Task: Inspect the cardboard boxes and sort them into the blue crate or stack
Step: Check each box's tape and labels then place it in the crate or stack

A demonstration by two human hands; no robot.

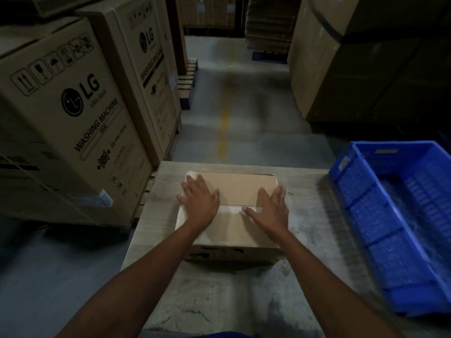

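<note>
A small brown cardboard box (240, 189) lies on the wooden table (307, 215), sealed with clear tape along its top seam. My left hand (199, 203) rests flat on the left part of its top, fingers spread. My right hand (271, 208) lies flat on the right part, fingers straight, thumb on the tape. A blue plastic crate (366, 215) stands at the table's right side, apart from the box; its inside looks empty.
Tall washing-machine cartons (73, 118) stand on pallets close to the left of the table. More large cartons (353, 69) rise at the back right. A grey floor aisle with a yellow line (223, 135) runs ahead between them.
</note>
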